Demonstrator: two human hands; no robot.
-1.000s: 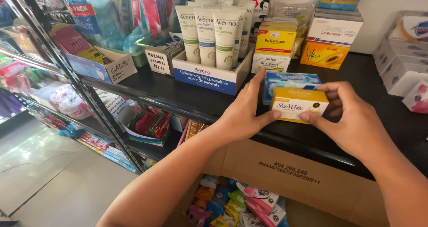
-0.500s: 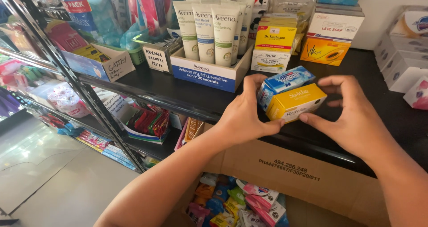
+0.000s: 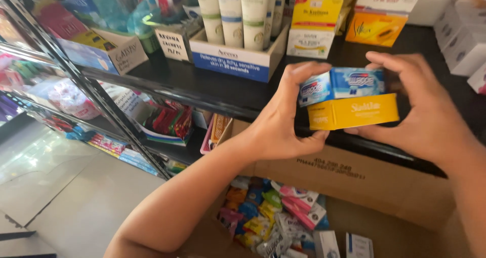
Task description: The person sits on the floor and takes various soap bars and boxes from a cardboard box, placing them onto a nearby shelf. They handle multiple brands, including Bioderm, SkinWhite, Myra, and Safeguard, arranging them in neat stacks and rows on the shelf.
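Upper centre: cream tubes (image 3: 230,7) upright in a blue-and-white display box (image 3: 238,60) on black shelf (image 3: 202,86). Upper right: orange box (image 3: 377,27). Bottom: open cardboard carton (image 3: 364,182) holding mixed sachets (image 3: 268,217).

A blue and white box (image 3: 340,84) sits stacked on a flat yellow box (image 3: 354,111), both held between the left hand (image 3: 283,124) and right hand (image 3: 425,111) above the black shelf (image 3: 202,83). Behind them, white tubes (image 3: 233,7) stand upright in a blue and white display tray (image 3: 238,58). To its right stands a yellow and white carton (image 3: 314,22), then an orange box (image 3: 374,27). Small handwritten card labels (image 3: 169,43) stand left of the tray. Below, a brown cardboard carton (image 3: 354,177) holds colourful sachets (image 3: 268,217)
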